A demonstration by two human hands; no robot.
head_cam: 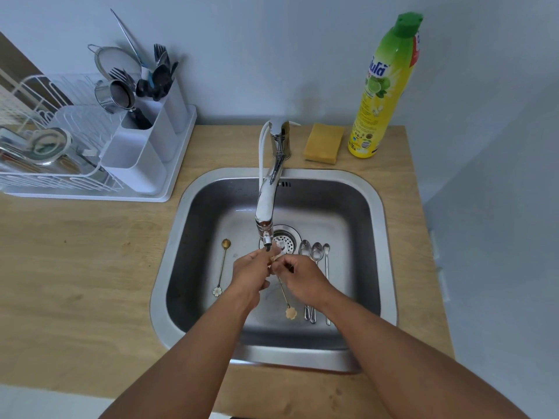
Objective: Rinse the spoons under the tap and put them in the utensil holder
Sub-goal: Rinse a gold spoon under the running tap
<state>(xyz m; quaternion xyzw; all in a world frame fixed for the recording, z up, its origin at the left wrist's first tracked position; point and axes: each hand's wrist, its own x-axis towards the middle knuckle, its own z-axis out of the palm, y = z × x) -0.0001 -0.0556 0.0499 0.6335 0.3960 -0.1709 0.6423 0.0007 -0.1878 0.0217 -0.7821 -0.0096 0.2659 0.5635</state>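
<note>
Under the tap [267, 204], both hands hold a thin gold spoon with a flower end [290, 313]. My left hand [251, 275] and my right hand [299, 275] close around its bowl end just below the spout; the handle hangs down toward me. Another gold flower spoon [222, 267] lies on the sink floor at the left. Three silver spoons [316, 252] lie side by side at the right of the drain. The white utensil holder [145, 137], with forks and dark utensils in its far part, stands on the drying rack at the back left.
The steel sink [381, 237] is set in a wooden counter. A white dish rack [45, 176] with a jar and a strainer sits at the left. A yellow sponge [323, 143] and a dish soap bottle [384, 86] stand behind the sink by the wall.
</note>
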